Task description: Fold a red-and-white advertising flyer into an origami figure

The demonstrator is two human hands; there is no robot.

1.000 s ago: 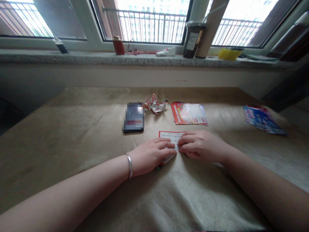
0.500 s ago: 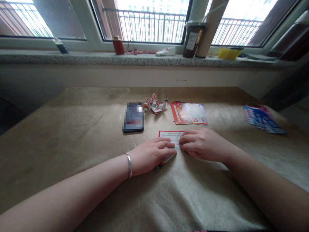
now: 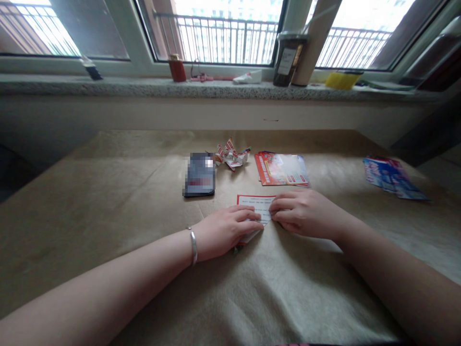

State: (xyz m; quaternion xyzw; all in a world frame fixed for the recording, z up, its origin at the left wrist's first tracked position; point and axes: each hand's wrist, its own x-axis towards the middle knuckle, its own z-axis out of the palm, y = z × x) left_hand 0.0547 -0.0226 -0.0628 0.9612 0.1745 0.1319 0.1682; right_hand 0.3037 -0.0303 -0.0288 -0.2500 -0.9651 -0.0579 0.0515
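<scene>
A printed white sheet of paper with a red border (image 3: 250, 200) lies on the table in front of me, its lower right corner cut off or folded at a slant. My left hand (image 3: 228, 228), with a silver bangle at the wrist, rests flat over the lower left part of the sheet, fingers stretched out. At the right edge, my right hand (image 3: 300, 214) has its fingers curled and pressed together on the paper. Its thumb is hidden, and so is the paper beneath both hands.
Beyond the sheet lie a dark phone-like slab (image 3: 199, 175), partly pixelated, a crumpled paper (image 3: 232, 156) and a stack of orange leaflets (image 3: 283, 169). Several blue leaflets (image 3: 391, 178) are fanned out at the far right. A granite sill (image 3: 144, 86) with a red bottle (image 3: 176, 68) runs behind the table.
My right hand has shifted very slightly up and right along the paper's edge. The left hand has stayed in place.
</scene>
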